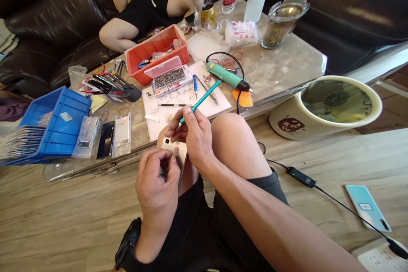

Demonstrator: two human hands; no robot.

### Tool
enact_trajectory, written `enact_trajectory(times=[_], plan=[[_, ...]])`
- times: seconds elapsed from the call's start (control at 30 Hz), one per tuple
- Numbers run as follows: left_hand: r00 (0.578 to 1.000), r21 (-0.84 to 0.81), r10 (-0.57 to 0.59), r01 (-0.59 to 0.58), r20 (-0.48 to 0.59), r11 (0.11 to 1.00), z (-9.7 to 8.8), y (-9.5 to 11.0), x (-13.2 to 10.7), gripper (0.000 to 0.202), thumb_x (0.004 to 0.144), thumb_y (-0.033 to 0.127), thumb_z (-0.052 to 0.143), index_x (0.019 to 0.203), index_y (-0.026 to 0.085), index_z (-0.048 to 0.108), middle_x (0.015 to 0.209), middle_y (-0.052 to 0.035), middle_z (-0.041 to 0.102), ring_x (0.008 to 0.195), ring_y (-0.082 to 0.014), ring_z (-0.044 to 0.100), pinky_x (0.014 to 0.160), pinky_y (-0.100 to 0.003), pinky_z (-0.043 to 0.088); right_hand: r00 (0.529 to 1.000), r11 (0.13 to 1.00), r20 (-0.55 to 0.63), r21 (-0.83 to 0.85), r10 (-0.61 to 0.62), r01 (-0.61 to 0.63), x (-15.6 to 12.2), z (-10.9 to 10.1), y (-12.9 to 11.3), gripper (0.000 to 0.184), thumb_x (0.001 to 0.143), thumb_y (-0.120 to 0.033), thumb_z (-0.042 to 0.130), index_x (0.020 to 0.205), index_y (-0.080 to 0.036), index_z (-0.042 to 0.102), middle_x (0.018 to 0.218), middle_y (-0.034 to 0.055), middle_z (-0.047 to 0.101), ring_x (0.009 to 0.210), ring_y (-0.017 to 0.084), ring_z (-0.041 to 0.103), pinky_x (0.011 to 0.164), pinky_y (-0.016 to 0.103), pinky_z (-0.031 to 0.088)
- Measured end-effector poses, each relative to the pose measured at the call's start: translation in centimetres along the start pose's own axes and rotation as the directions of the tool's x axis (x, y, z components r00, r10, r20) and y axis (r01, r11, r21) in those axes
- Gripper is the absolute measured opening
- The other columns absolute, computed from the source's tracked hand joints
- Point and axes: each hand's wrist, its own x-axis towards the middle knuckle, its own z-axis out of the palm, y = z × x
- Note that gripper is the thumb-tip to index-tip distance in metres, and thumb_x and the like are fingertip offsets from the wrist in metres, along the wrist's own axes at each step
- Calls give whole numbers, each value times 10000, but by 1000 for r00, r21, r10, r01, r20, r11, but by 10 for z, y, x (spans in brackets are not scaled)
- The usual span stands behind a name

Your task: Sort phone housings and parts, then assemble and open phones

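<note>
A pale phone (181, 149) with a camera lens at its upper corner rests on my lap, partly covered by my hands. My left hand (158, 178), wearing a black watch (128, 240), is closed over the phone's back with thumb and index finger pinched together. By those fingertips is a small pale bit with a red mark (176, 150); whether they hold it is unclear. My right hand (198, 136) grips a slim teal pen-like tool (204, 98), slanting up to the right, its lower end near the phone's top edge.
On the table, a white mat (149, 124) bears an open screw box (170, 78), a blue screwdriver (195, 85) and a teal electric screwdriver (226, 75). Around it are a red bin (137, 66), a blue bin (65, 114) and a glass jar (277, 29). A white bucket (287, 114) stands right; another person (149, 12) sits opposite.
</note>
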Motion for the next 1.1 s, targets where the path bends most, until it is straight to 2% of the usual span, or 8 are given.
enact_trajectory(times=[0.1, 0.23, 0.43, 0.5, 0.57, 0.7, 0.83, 1.1], plan=[[997, -53, -74, 73, -29, 996, 1, -1, -3, 70, 969, 176, 578, 935, 213, 627, 950, -22, 607, 852, -149, 618, 783, -292, 543, 999, 999, -29, -34, -31, 30, -2, 2, 0, 376, 962, -563, 643, 843, -211, 590, 663, -47, 645, 511, 109, 687, 420, 165, 525], [993, -62, -100, 97, -63, 993, 3, -2, -4, 75, 962, 171, 578, 918, 205, 628, 955, -21, 610, 897, -154, 625, 852, -300, 542, 997, 996, -44, -60, -69, 66, -3, 3, 1, 364, 974, -543, 638, 852, -202, 597, 656, -50, 646, 489, 104, 676, 390, 157, 500], [983, -174, -101, 74, -151, 982, 0, -7, -2, 55, 927, 147, 625, 928, 194, 652, 984, -13, 612, 865, -121, 643, 751, -223, 557, 995, 995, -49, -58, -85, 83, -2, 2, 4, 417, 942, -597, 666, 856, -196, 590, 652, -51, 639, 514, 109, 689, 382, 150, 475], [987, -125, -56, 37, -151, 991, -3, -9, -1, 83, 929, 128, 630, 965, 190, 671, 1041, -25, 626, 906, -123, 665, 783, -225, 568, 995, 995, -46, -57, -86, 84, -2, 2, 4, 412, 946, -593, 663, 856, -197, 588, 656, -50, 638, 521, 108, 690, 383, 149, 466], [988, 4, 53, -53, -148, 999, -6, -10, 1, 115, 920, 103, 645, 992, 181, 689, 1071, -39, 656, 943, -130, 680, 850, -234, 561, 995, 995, -42, -55, -89, 86, -2, 2, 5, 400, 954, -579, 659, 857, -197, 587, 653, -51, 637, 513, 104, 684, 385, 148, 465], [972, 157, 221, -206, -84, 966, -11, -10, 6, 127, 926, 73, 641, 1000, 155, 704, 1033, -53, 712, 948, -131, 695, 927, -231, 530, 995, 996, -50, -44, -84, 82, -2, 2, 5, 379, 961, -551, 657, 860, -193, 589, 643, -56, 633, 494, 96, 672, 387, 144, 474], [971, 169, 240, -234, -14, 957, -12, -10, 6, 124, 945, 86, 627, 1012, 140, 716, 1045, -68, 726, 975, -141, 699, 963, -231, 522, 995, 996, -57, -47, -83, 80, -2, 2, 4, 397, 955, -567, 662, 851, -191, 588, 638, -61, 628, 468, 79, 650, 404, 137, 489], [952, 196, 306, -300, 0, 934, -7, -14, 3, 138, 942, 69, 634, 1029, 118, 728, 1053, -91, 735, 993, -160, 697, 988, -246, 516, 995, 996, -46, -45, -85, 83, -2, 1, 5, 402, 954, -575, 663, 854, -192, 592, 646, -51, 635, 509, 100, 683, 388, 145, 478]])
